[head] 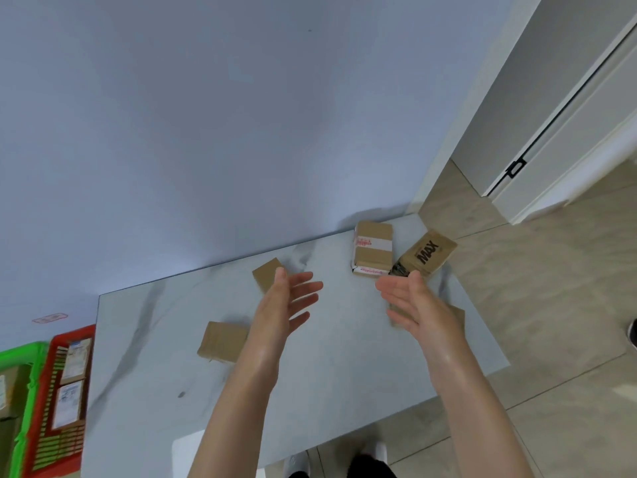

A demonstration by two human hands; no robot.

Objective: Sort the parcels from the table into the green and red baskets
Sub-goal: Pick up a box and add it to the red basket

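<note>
Several brown cardboard parcels lie on the marbled grey table (172, 339). One with white tape (373, 248) and one printed "MAX" (429, 254) sit at the far right corner. A plain parcel (265, 276) lies at the far edge, partly behind my left hand (286, 305). Another plain parcel (224, 341) rests left of my left wrist. My right hand (417, 305) hovers over a parcel (458, 313) that it mostly hides. Both hands are open, palms facing each other, holding nothing. The red basket (51, 457) and green basket (26, 391) stand at the lower left, each holding parcels.
A pale blue wall runs behind the table. To the right are beige floor tiles and a white door (568, 108) with a black fitting. My feet show below the table's near edge. A dark shoe (632, 331) peeks in at the right edge.
</note>
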